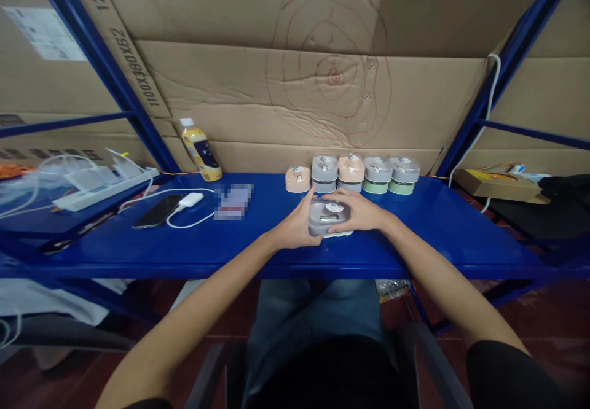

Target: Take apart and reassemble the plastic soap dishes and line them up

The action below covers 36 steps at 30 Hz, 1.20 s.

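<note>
Both hands are on it now! The left hand (297,226) curves round one side of a grey lidded container (328,212), and the right hand (365,210) is wrapped round the other side, fingers curled in by the lid. So there it is, gripped between two palms, low over the front half of the blue table (258,250), right in front of the person's body. A round white sticker and a small slot-like detail show on top. Something thin and white (340,234) peeks out under the near edge; whether the container rests on it, I can't tell.

Just beyond the fingers, a row of its cousins! From the left: a low peach container (297,179), then a grey stack (325,173), a peach-topped stack (351,171), and two grey-over-green stacks, one here (377,174), the other at the right end (404,174).

Out to the left, a blurred-out item (234,202), a white charger block (190,200) with its cable, and a dark phone (159,211). Behind them stands a yellow bottle (201,151), close to the cardboard wall (221,83), where red hand-drawn rings (335,77) spread above the row. Far right, an open cardboard box (500,186)!
</note>
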### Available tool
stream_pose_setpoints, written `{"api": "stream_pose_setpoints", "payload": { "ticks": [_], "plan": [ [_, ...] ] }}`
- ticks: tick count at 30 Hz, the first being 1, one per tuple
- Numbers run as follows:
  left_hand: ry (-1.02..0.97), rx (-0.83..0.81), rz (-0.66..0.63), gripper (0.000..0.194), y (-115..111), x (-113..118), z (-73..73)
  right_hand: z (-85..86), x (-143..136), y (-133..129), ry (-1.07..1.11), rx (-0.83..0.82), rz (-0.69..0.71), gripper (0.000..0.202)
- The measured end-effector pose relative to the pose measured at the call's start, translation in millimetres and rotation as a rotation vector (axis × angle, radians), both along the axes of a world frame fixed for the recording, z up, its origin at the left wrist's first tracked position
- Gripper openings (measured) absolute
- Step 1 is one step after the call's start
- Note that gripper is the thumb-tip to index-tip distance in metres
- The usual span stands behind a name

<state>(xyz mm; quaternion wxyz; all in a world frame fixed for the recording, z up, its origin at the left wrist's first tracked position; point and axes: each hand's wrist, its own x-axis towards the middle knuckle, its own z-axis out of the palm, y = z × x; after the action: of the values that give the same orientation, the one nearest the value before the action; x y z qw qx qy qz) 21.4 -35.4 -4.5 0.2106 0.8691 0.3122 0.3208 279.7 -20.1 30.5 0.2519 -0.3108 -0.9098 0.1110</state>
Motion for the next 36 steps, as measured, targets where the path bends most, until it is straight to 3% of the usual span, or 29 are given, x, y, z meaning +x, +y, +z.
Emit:
{"api": "stream_pose_setpoints", "payload": {
  "ticks": [13, 23, 31, 36],
  "plan": [
    [-0.055, -0.072, -0.007, 0.142, 8.5, -4.6, -6.7, 3.8, -8.7, -8.6, -0.104, 0.022, -0.002, 0.094],
    [-0.009, -0.036, 0.019, 0.12, 9.4, -6.0, -5.4, 1.7, -11.9, 0.1, -0.121, -0.033, 0.014, 0.098],
    [-0.024, -0.096, 0.018, 0.123, 11.0, -3.4, -6.6, 12.0, -15.9, -5.0, -0.203, -0.013, -0.02, 0.099],
    [-0.005, -0.099, 0.04, 0.13, 9.7, -7.8, -5.5, 4.8, -15.9, -6.2, -0.215, 0.002, -0.068, 0.103]
  ]
}}
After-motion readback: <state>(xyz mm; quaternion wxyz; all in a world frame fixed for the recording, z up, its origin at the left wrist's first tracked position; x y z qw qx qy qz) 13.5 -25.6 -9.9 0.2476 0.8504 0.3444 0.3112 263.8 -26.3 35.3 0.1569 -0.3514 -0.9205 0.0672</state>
